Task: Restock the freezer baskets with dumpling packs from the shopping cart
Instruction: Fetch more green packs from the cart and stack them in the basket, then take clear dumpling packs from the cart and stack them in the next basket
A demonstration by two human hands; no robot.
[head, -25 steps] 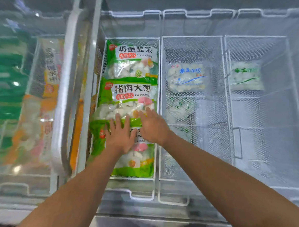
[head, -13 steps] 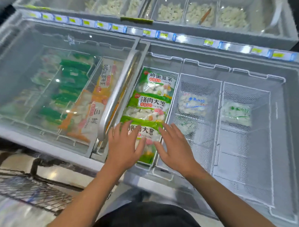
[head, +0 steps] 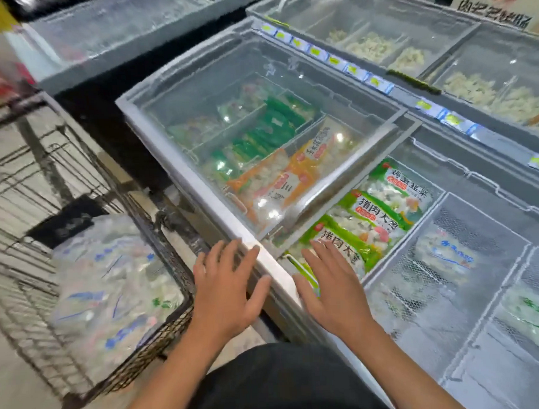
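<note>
Both my hands hover flat with fingers spread, holding nothing — my left hand (head: 226,294) over the freezer's front edge (head: 274,267), my right hand (head: 333,286) beside the green dumpling packs (head: 371,221) in the basket at centre right. More packs (head: 111,288) lie in the shopping cart (head: 172,261), lower left.

Price tags (head: 353,70) line rear freezer edge; loose dumplings (head: 369,47) in bins behind.

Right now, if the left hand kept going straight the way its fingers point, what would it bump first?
Probably the freezer's metal front rim: the left hand points up-right at it, fingers spread. Depth is unclear; it may pass above.
</note>
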